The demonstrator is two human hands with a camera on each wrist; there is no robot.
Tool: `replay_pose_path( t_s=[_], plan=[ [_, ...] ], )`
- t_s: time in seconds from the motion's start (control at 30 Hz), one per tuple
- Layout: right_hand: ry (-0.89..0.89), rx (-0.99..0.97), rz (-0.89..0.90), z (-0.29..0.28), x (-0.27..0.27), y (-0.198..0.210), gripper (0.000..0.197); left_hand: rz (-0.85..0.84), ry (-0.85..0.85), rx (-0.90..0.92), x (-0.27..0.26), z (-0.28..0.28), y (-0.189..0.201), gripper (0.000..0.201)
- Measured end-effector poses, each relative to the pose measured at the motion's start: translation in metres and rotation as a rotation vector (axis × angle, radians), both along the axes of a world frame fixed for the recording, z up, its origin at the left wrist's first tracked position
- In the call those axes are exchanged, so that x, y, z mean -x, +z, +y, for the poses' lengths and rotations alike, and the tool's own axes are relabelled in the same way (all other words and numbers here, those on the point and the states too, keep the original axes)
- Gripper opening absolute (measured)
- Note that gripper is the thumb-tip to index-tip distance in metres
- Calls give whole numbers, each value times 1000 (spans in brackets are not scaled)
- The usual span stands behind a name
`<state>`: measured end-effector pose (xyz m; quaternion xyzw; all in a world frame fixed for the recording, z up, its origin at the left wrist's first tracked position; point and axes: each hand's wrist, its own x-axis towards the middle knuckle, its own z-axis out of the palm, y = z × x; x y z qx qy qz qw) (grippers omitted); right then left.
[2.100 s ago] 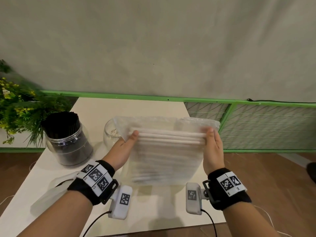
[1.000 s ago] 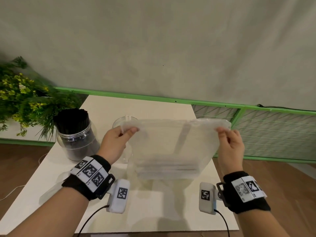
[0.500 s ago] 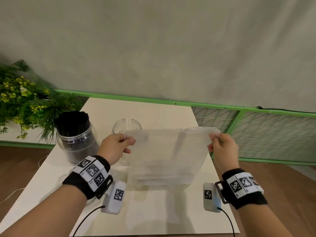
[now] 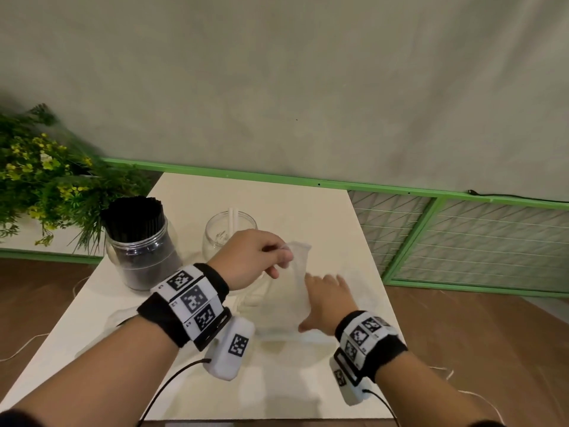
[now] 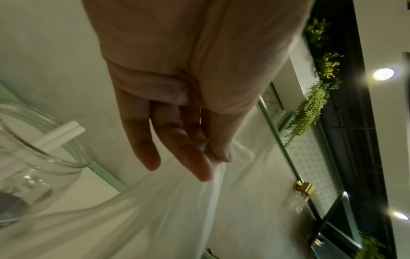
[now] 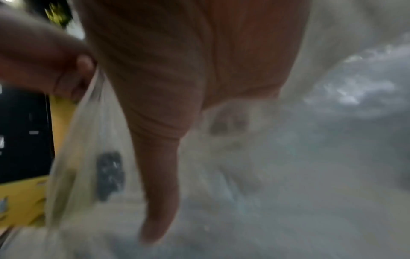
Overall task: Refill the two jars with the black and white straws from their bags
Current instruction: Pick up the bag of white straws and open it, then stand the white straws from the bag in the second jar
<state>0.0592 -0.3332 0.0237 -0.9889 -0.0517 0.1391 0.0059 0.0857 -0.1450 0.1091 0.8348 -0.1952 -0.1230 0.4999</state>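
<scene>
A clear plastic bag point(image 4: 286, 306) sags onto the white table point(image 4: 277, 380); the white straws in it are hard to make out. My left hand point(image 4: 284, 260) pinches the bag's top edge between thumb and fingers point(image 5: 199, 164), just in front of the glass jar point(image 4: 231, 232) that holds two white straws point(image 5: 60, 136). My right hand point(image 4: 317, 300) reaches into the bag's mouth with fingers straight and thumb point(image 6: 159, 192) out. In the blurred right wrist view the fingers show only dimly through the plastic. The jar of black straws point(image 4: 138, 241) stands at the left, packed full.
A leafy plant with yellow flowers point(image 4: 40, 186) stands left of the table, close to the black-straw jar. A green-framed mesh fence point(image 4: 462, 235) runs behind and to the right. Another clear bag point(image 4: 117, 318) lies flat under my left forearm. Wooden floor surrounds the table.
Both hands held the bag spread by its top corners. My right hand has let go and moved down into the bag's mouth; my left hand moved right with its corner, and the bag sank to the table.
</scene>
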Motion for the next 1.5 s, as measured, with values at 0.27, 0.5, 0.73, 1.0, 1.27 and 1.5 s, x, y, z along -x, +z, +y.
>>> replay_pose_path(
  t_s=[0.27, 0.5, 0.73, 1.0, 1.27, 1.5],
  plan=[
    [-130, -461, -117, -40, -1, -3, 28, 82, 154, 251, 5, 31, -19, 17],
    [-124, -1207, -53, -51, 9, 35, 6, 292, 210, 233, 29, 80, -67, 120],
    [25, -1490, -61, 53, 2, 60, 14, 160, 246, 456, 29, 83, -43, 70],
    [258, -1392, 15, 132, -16, 53, 54, 69, 368, 366, 17, 168, -22, 57],
    [126, -1255, 11, 188, -23, 11, 44, 218, 443, 287, 20, 227, -67, 61],
    [-25, -862, 191, 223, -26, -39, 31, 426, 532, 233, 14, 246, -131, 53]
  ],
)
